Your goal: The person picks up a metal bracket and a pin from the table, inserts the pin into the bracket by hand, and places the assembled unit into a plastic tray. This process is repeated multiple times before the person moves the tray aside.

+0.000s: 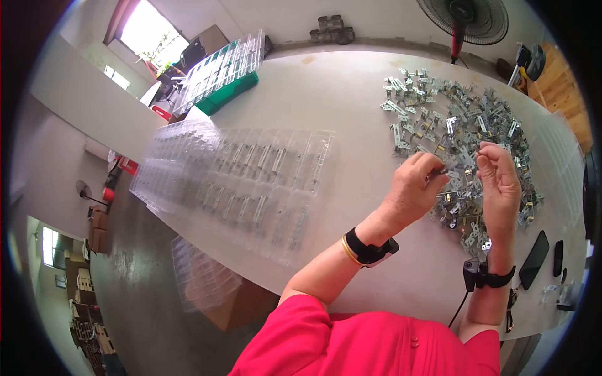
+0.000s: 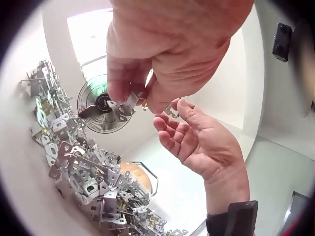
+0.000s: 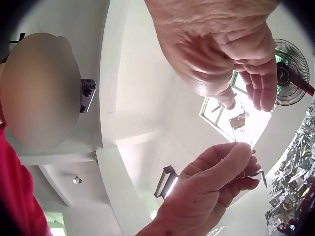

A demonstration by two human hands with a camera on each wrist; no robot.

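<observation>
facing the right hand, the left hand pinches a half-hidden bracket. the right pinches a small, indistinct piece.

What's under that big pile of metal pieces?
The pile of metal pieces lies on the white table, which peeks through small gaps. The rest underneath is covered, so it can't be seen.

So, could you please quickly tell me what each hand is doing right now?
Left hand: closed, holding a bracket.
Right hand: lightly pinching a small metal part.
</observation>
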